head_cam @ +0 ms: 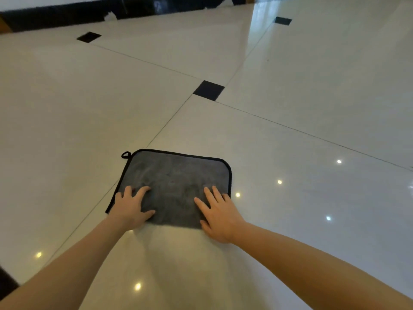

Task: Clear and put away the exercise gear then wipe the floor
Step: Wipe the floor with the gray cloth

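Cloth pressed flat to glossy tile

Grey cloth (176, 184), black-edged with a corner loop at far left, lies spread on the floor (290, 90), long axis running left-right. Left hand (130, 208) and right hand (218, 214) press it, fingers straight and splayed.

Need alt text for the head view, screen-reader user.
Both hands, left hand and right hand, press flat with spread fingers on a grey cloth spread on a glossy pale tiled floor. Small black inset tiles mark tile corners.
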The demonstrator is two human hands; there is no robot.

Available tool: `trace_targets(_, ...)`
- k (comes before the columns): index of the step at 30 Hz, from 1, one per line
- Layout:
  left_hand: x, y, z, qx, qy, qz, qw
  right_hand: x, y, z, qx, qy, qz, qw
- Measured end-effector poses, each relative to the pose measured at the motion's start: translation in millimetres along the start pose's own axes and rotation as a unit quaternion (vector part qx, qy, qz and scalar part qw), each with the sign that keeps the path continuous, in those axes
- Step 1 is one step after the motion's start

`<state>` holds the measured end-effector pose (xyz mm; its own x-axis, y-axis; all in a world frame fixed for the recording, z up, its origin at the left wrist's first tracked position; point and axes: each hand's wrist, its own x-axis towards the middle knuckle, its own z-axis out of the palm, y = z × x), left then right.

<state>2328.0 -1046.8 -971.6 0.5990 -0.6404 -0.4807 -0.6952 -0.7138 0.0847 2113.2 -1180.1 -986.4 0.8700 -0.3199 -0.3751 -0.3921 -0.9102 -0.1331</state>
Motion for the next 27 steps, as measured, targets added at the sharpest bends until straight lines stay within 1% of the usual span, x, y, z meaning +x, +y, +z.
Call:
trace_targets(2, -7.4, -14.8, 4.5, -0.007, 0.013, -0.006, 1.000, 8.4, -9.2, -3.0, -0.003, 0.002, -0.013, 1.000)
trace_targets(5, -12.4, -26.0, 6.6, -0.036, 0.027, 0.007, 0.999, 15.8, -9.0, -8.8, 0.001, 0.012, -0.020, 1.000)
trace_targets(7, -14.5, -34.2, 7.2, -0.052, 0.071, 0.019, 0.996, 15.7, -2.2, -11.0, 0.013, 0.043, -0.030, 0.999)
trace_targets(9, -17.7, -44.1, 8.9, -0.053, 0.130, 0.005, 0.990, 12.1, 5.0, -11.7, 0.023, 0.081, -0.032, 0.996)
trace_targets(10, -19.4, -48.7, 9.7, -0.055, 0.152, -0.010, 0.987, 10.2, 9.1, -10.7, 0.031, 0.102, -0.021, 0.994)
trace_targets(12, -20.3, -56.4, 11.6, -0.075, 0.171, -0.039, 0.982, 6.1, 17.2, -8.7, 0.054, 0.139, 0.034, 0.988)
trace_targets(16, -12.2, -64.1, 12.4, -0.195, 0.170, -0.085, 0.962, 2.0, 25.3, -5.2, 0.125, 0.156, 0.171, 0.965)
trace_targets(18, -7.1, -61.4, 11.4, -0.233, 0.171, -0.111, 0.951, 3.8, 20.2, -6.0, 0.167, 0.159, 0.198, 0.953)
trace_targets(22, 1.9, -52.2, 9.5, -0.261, 0.178, -0.127, 0.940, 14.7, 3.6, -8.9, 0.221, 0.154, 0.211, 0.940)
trace_targets(24, 3.2, -47.6, 6.2, -0.275, 0.177, -0.134, 0.936, 20.2, -3.1, -12.4, 0.277, 0.161, 0.239, 0.917)
trace_targets(27, 3.9, -42.6, 2.1, -0.311, 0.179, -0.149, 0.921, 28.1, -7.9, -17.7, 0.369, 0.179, 0.280, 0.868)
